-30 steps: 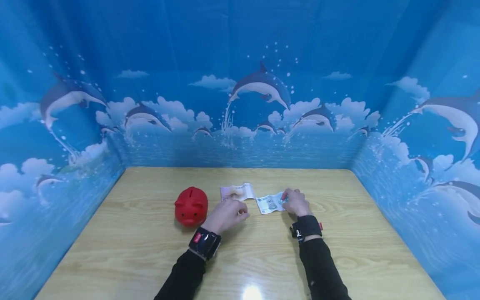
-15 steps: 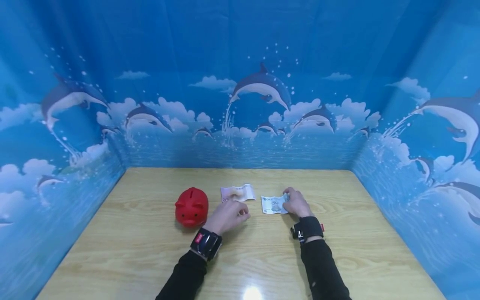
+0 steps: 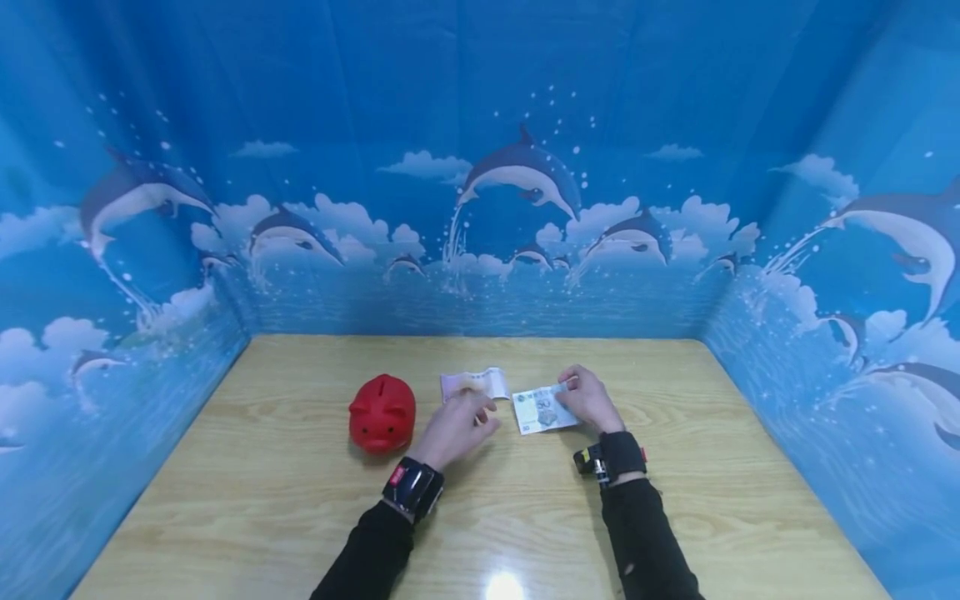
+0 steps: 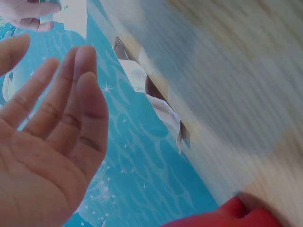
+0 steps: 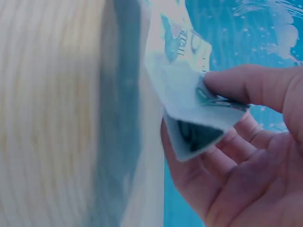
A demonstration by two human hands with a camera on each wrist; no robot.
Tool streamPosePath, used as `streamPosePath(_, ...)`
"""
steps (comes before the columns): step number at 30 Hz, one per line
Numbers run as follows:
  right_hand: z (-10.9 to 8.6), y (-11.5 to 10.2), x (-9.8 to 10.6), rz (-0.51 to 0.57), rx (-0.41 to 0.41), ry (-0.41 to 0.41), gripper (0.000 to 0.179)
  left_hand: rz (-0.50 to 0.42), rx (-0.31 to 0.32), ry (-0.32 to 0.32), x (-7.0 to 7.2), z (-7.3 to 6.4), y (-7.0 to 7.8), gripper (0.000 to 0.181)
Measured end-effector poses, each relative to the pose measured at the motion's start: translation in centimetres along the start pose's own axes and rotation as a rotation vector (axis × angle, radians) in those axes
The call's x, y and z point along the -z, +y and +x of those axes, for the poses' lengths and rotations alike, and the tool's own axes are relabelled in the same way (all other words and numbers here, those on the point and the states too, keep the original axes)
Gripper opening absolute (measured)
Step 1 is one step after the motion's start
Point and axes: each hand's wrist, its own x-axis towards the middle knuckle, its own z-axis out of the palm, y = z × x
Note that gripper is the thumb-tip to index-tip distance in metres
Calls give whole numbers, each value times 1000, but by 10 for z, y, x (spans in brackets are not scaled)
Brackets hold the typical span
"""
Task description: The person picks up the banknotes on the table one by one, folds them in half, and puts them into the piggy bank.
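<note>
Three walls of blue dolphin-print curtain (image 3: 480,75) fill the upper frame and both sides, probably to screen off the workspace. The wood-grain table (image 3: 225,517) spreads across the lower frame. Two black sleeves rise from the bottom edge, the left sleeve (image 3: 363,554) and the right sleeve (image 3: 647,546).

Left of centre, a red piggy bank (image 3: 382,421) stands upright, its snout toward the viewer; that stance keeps its top uppermost. Near the middle, the left hand (image 3: 453,429) holds nothing, its fingers loosely extended just below the pink note, perhaps placed there to be within reach of both notes. Right of centre, the right hand (image 3: 592,407) pinches the right end of the green note (image 3: 538,412) between thumb and fingers; gripping one end likely leaves the printed face free. Its held end bends over in the right wrist view. The pink note (image 3: 483,383) lies wavy on the table, upper centre, its folds lifting parts of it. Smallest is the dark slot (image 3: 383,385) on the piggy bank's back, facing up.
</note>
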Motion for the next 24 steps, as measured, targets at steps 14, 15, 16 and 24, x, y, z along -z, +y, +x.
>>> streamPosePath(14, -5, -19, -8, 289, 85, 47, 30, -305, 176, 71, 1, 2, 4, 63)
streamPosePath(15, -6, -20, -9, 316, 90, 40, 31, -329, 189, 75, 1, 2, 4, 64)
streamPosePath(16, -6, -22, -9, 337, 94, 38, 33, -353, 203, 80, 0, 2, 4, 65)
streamPosePath(24, -9, -31, -16, 437, 149, -32, 32, -469, 250, 134, -1, 6, 0, 66)
